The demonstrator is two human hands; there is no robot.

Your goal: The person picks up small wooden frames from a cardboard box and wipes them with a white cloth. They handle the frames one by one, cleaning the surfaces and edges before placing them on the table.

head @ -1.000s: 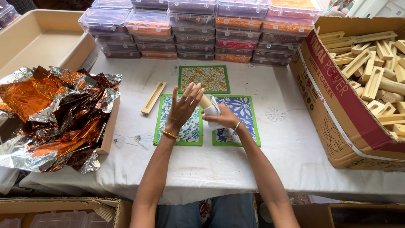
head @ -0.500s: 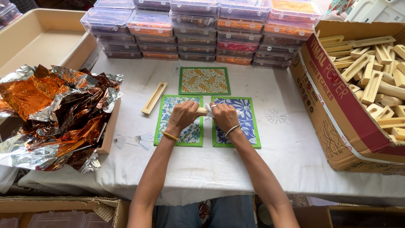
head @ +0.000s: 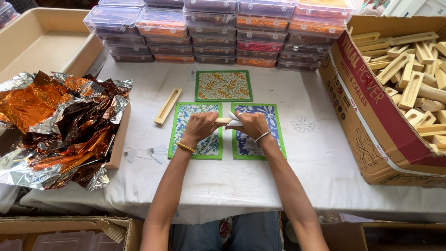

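My left hand [head: 200, 128] and my right hand [head: 251, 124] meet over two patterned mats and both grip a small wooden piece [head: 222, 121] held level between them. A bit of white paper or cloth [head: 233, 119] sticks out by my right fingers. Under my left hand lies a green-edged floral mat [head: 204, 148]; beneath the right one, a blue floral mat [head: 269, 116]. A third mat [head: 223, 86] with yellow leaves lies farther back. A slim wooden holder [head: 167, 106] rests on the cloth to the left of the mats.
Stacked clear plastic boxes [head: 218, 32] line the far edge. A big cardboard box [head: 371, 107] of wooden pieces [head: 413, 79] stands at right. Crumpled orange and silver foil [head: 55, 125] fills a tray at left, behind it a beige tray [head: 42, 42]. More cartons sit below the table's near edge [head: 65, 227].
My left hand was raised with its fingers spread; it has come down and shut on the wooden piece beside my right hand. Both hands now sit low and level over the mats.
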